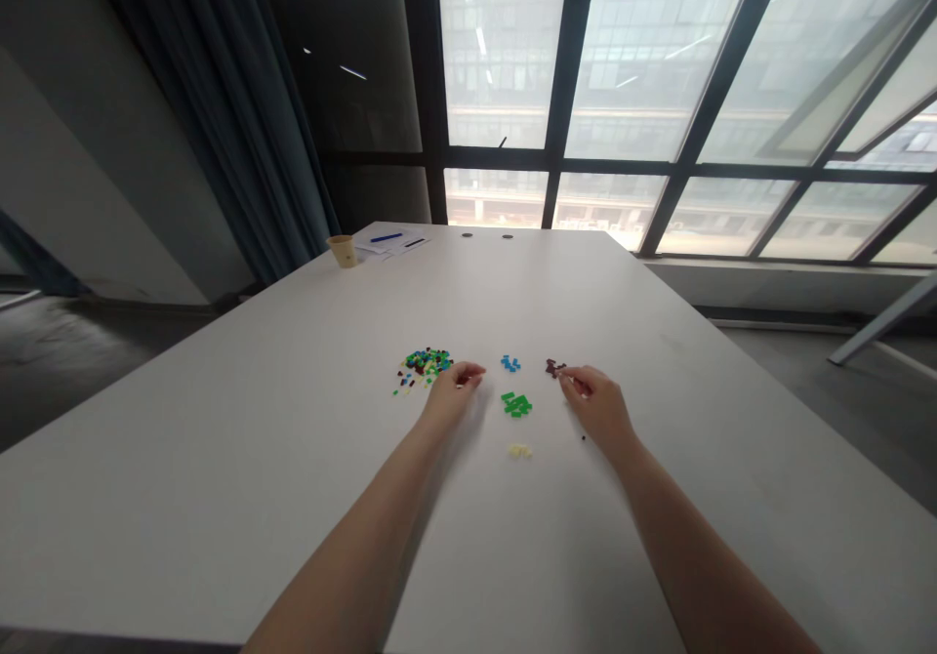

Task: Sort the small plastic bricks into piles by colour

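Head view: the left hand (455, 390) sits with its grip curled narrow just beside a mixed pile of tiny plastic bricks (425, 369) on the white worktop (293, 459), while the right hand (591, 398) pinches narrowly at a dark-red brick cluster (554, 368); whether either grip holds a piece cannot be told. Between the hands lie blue bricks (510, 363), green bricks (516, 404) and cream bricks (519, 450). A beige cup (343, 251) and papers (386, 242) sit near the far left corner.
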`<state>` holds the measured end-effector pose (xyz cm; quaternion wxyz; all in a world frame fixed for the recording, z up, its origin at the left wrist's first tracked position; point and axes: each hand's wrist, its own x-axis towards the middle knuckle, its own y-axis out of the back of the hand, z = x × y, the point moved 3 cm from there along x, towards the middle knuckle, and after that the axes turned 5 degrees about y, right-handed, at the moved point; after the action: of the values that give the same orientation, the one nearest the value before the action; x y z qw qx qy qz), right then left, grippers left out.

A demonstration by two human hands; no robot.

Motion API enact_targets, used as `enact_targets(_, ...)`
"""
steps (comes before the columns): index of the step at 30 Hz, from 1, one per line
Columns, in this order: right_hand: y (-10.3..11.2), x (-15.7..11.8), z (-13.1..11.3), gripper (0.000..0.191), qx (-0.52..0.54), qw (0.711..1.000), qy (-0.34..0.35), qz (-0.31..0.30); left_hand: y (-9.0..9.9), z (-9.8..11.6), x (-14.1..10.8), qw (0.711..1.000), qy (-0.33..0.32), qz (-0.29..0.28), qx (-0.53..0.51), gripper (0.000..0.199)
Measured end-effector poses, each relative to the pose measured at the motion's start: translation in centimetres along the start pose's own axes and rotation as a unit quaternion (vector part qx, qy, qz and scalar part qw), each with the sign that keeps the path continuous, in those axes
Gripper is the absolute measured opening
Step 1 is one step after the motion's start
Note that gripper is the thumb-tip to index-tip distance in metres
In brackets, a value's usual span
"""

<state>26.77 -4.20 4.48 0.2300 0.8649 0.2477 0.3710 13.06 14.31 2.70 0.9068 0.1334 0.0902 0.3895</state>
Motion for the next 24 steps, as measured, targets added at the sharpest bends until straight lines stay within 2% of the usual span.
enact_targets(1, 0.1, 0.0, -0.6, 0.022, 0.023, 1.0, 0.022, 0.001, -0.8, 0.3, -0.8, 0.992, 0.051, -0.044, -0.106, 0.009)
enact_targets(3, 0.1, -0.2, -1.9, 0.02, 0.088, 0.994, 0.059, -0.017, -2.5, 1.2, -2.6, 0.938, 0.128, -0.156, -0.281, 0.022)
enact_targets(4, 0.0, -0.4, -2.5, 0.019, 0.125, 0.989, 0.071, -0.034, -3.1, 1.5, -3.3, 0.91, 0.15, -0.194, -0.333, 0.027)
enact_targets(6, -0.3, -0.6, -3.4, 0.02, 0.178, 0.977, 0.089, -0.076, -3.9, 1.9, -4.4, 0.87, 0.176, -0.241, -0.392, 0.029)
enact_targets(8, -0.7, -0.9, -3.9, 0.021, 0.193, 0.971, 0.1, -0.104, -4.2, 1.9, -4.7, 0.853, 0.188, -0.259, -0.412, 0.025)
enact_targets(13, -1.6, -1.2, -3.7, 0.021, 0.185, 0.973, 0.087, -0.107, -4.5, 1.3, -4.4, 0.84, 0.191, -0.28, -0.423, 0.022)
enact_targets(24, -1.6, -1.0, -3.5, 0.019, 0.17, 0.975, 0.086, -0.112, -4.6, 1.6, -4.7, 0.853, 0.176, -0.298, -0.391, 0.025)
